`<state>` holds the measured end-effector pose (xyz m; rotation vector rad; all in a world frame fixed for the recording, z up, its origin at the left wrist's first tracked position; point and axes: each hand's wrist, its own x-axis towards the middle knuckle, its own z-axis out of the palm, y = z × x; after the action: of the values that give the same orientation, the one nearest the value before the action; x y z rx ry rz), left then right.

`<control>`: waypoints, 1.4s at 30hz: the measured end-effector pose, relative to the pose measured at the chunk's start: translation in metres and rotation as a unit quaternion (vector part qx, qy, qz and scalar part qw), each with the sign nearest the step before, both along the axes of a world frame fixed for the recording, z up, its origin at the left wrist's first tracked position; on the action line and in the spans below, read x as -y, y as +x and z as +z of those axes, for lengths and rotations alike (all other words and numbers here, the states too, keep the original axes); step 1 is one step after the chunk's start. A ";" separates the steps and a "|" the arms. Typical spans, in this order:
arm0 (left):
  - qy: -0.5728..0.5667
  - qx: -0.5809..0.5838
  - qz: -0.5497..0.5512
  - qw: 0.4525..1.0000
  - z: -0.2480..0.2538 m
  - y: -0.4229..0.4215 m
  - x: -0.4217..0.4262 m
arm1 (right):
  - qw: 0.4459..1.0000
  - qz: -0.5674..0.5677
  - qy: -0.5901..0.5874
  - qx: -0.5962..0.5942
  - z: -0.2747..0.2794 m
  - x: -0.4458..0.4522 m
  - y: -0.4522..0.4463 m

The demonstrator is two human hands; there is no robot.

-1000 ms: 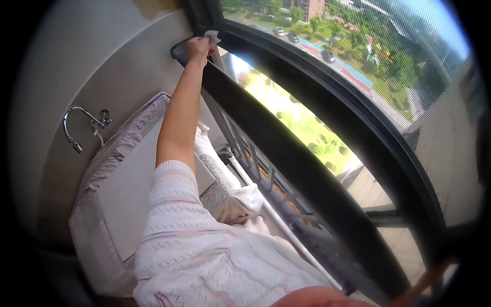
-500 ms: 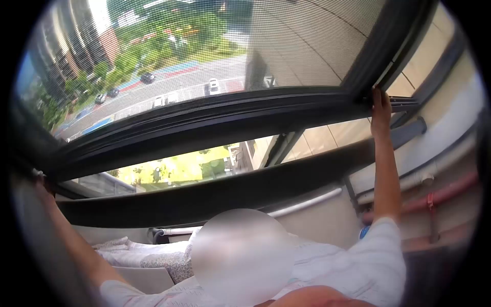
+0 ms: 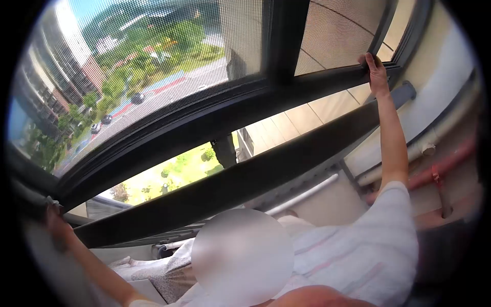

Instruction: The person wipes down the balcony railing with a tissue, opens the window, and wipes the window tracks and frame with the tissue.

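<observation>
At the far left, my left hand (image 3: 59, 225), blurred, is closed on a small crumpled white cloth or tissue (image 3: 52, 201), near the left end of the dark window frame (image 3: 169, 142). My right arm reaches up to the right. The fingers of my right hand (image 3: 376, 74) are wrapped round the edge of a mesh screen panel (image 3: 337, 38) at its lower right corner. Below the window frame runs a wide dark rail (image 3: 225, 187), and neither hand touches it visibly.
A white pipe (image 3: 304, 194) runs under the rail. Red pipes (image 3: 424, 179) stand at the right by the wall. Patterned fabric (image 3: 166, 276) lies at the lower left. Trees, a road and buildings show outside. A blurred round patch covers the lower middle.
The view has swung from the left end across the window, bringing both hands into sight. Since the middle frame, an upright frame bar has shifted left, away from my right hand, which is slightly higher.
</observation>
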<state>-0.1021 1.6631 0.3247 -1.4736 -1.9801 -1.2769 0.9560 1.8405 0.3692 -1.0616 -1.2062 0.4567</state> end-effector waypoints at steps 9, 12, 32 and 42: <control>0.027 0.176 -0.105 0.978 0.008 0.173 -0.043 | 1.000 0.011 -0.006 -0.013 -0.001 -0.033 0.193; 0.071 0.422 -0.211 0.879 0.008 0.196 -0.044 | 0.999 -0.043 0.011 -0.031 0.005 -0.045 0.223; 0.216 0.376 -0.255 0.864 -0.010 0.384 -0.132 | 0.982 -0.132 0.043 -0.132 -0.004 -0.110 0.386; 0.289 0.318 -0.107 0.897 0.013 0.415 -0.142 | 0.969 -0.205 0.062 -0.127 0.029 -0.059 0.353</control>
<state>0.3133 1.8052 0.3374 -1.0631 -1.5281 -2.4276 1.3093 1.8993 0.3985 -1.0743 -0.7529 0.1830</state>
